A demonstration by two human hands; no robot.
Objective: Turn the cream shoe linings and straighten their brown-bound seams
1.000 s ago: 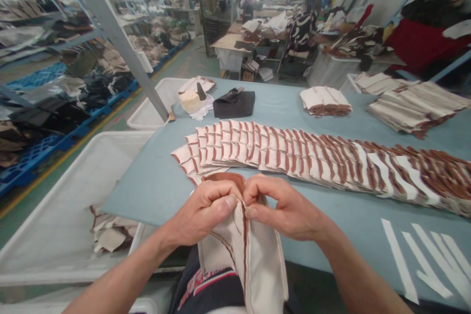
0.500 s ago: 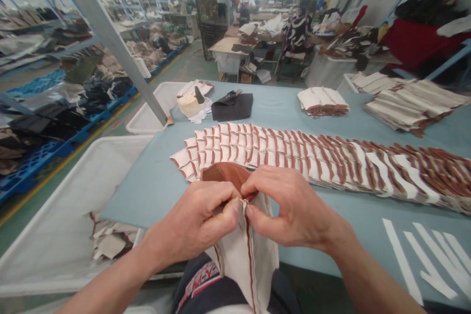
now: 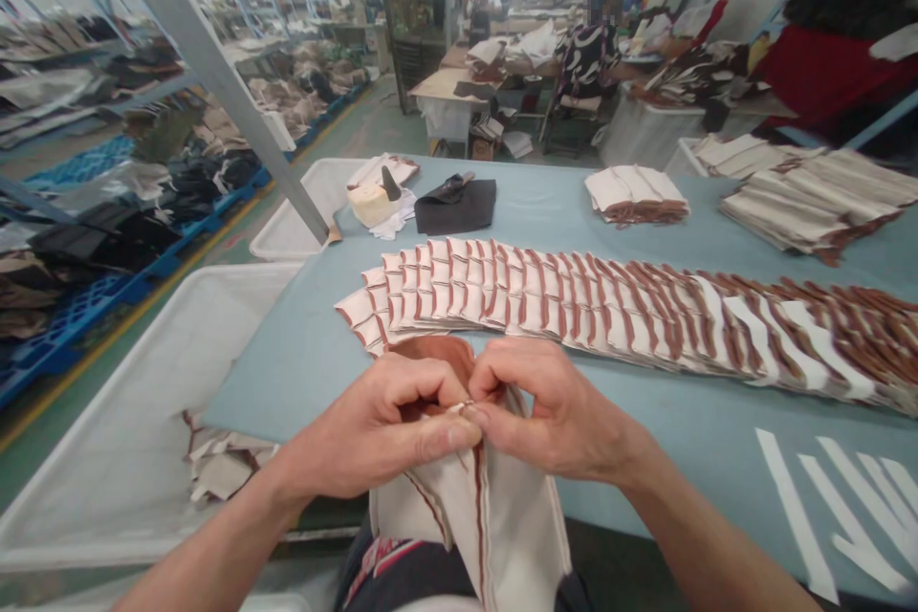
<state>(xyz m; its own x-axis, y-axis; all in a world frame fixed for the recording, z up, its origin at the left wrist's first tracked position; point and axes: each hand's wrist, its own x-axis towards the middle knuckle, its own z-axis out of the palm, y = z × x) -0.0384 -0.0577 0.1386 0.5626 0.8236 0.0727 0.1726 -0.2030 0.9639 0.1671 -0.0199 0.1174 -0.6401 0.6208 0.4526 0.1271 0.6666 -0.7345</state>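
A sewn piece (image 3: 520, 526), cream cloth outside and brown inside, hangs between my hands over my lap, with brown-edged seams running down it. My left hand (image 3: 402, 421) is closed, thumb and fingers pinching the top edge beside the middle seam. Pressed close against it, my right hand (image 3: 552, 411) pinches the same edge at the seam's top end. The thumbs nearly meet there, and the fingers hide part of the edge. Just beyond my hands, a long overlapping row of similar cream and brown pieces (image 3: 473, 296) lies across the blue table (image 3: 287, 373).
White strips (image 3: 796, 507) lie at the table's right. Stacks of cream pieces (image 3: 635, 191) stand at the back. A black cloth (image 3: 459, 210) lies near a yellowish block (image 3: 373, 203). White bins (image 3: 143, 382) flank the left edge, beside a metal post (image 3: 222, 76). A co-worker (image 3: 588, 48) sits farther off.
Both hands have sunk slightly, still pinching the piece at its seam. My left thumb has moved rightward over the edge. More of the piece's lower part spreads across my lap.
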